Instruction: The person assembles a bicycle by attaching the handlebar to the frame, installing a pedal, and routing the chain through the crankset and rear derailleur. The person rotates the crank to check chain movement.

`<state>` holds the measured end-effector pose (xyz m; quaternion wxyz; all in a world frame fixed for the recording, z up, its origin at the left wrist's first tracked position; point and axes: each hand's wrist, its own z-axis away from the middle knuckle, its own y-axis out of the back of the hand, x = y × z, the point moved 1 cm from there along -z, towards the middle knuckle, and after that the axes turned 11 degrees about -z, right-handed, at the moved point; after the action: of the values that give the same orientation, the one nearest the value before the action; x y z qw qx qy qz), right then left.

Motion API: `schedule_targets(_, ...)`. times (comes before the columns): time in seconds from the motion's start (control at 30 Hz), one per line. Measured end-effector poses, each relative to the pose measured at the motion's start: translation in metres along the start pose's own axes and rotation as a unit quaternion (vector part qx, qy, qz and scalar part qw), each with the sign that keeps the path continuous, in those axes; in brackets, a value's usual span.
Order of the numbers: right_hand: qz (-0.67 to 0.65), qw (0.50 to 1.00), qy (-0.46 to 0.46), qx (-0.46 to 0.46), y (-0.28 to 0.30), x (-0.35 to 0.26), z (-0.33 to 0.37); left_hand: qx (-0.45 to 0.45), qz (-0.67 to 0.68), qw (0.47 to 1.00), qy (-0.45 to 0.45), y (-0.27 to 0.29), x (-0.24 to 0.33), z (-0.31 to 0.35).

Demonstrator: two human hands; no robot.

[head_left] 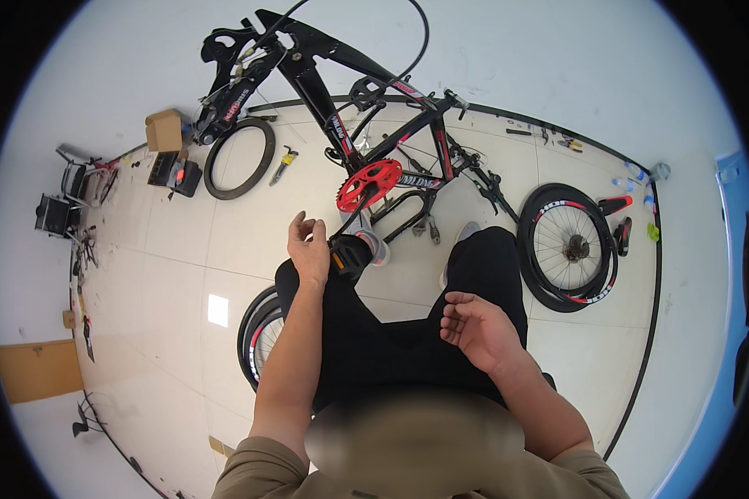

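Observation:
In front of me stands a black bicycle frame (pixel 312 90) with red markings and no wheels fitted. Its red chainring (pixel 352 193) faces me, and a crank arm runs down to a black pedal (pixel 356 259) with an amber reflector. My left hand (pixel 310 252) is raised over my left knee, just left of that pedal, its fingers loosely bent and apart, with nothing visible in them. Palm up above my right thigh, my right hand (pixel 481 334) has half-curled fingers and holds nothing. Neither hand appears to touch the bicycle.
On the right lie a spoked wheel (pixel 555 241) and a red-and-black saddle (pixel 614 205). Another wheel (pixel 258 337) rests beside my left leg. Farther left are a loose tire (pixel 214 170), a yellow-handled tool (pixel 284 165) and an open cardboard box (pixel 165 130). Pliers (pixel 569 145) lie along the far wall.

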<state>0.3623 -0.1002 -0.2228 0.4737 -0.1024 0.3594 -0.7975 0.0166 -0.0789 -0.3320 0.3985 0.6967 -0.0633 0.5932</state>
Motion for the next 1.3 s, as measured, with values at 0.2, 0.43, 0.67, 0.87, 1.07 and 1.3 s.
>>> schedule_targets(0.2,0.010,1.000,-0.006,-0.004,-0.001,0.001,0.005,-0.057,0.016,0.998,0.003,-0.028,-0.005,0.003)
schedule_targets(0.43,0.025,0.999,0.012,0.024,0.007,0.001,-0.004,-0.041,0.180,0.965,0.184,-0.048,-0.011,-0.041)
schedule_targets(0.67,0.063,0.995,0.017,0.073,0.015,0.012,-0.019,-0.205,0.127,0.959,0.152,-0.074,-0.027,-0.084)
schedule_targets(0.87,0.072,0.993,0.017,0.088,0.005,0.020,-0.028,-0.322,0.146,0.928,0.120,-0.086,-0.029,-0.102)
schedule_targets(1.07,0.083,0.991,0.019,0.101,0.008,0.022,-0.032,-0.386,0.066,0.911,0.127,-0.089,-0.029,-0.109)
schedule_targets(1.3,0.092,0.992,0.021,0.089,0.007,0.024,-0.032,-0.265,0.029,0.964,-0.019,-0.076,-0.022,-0.103)
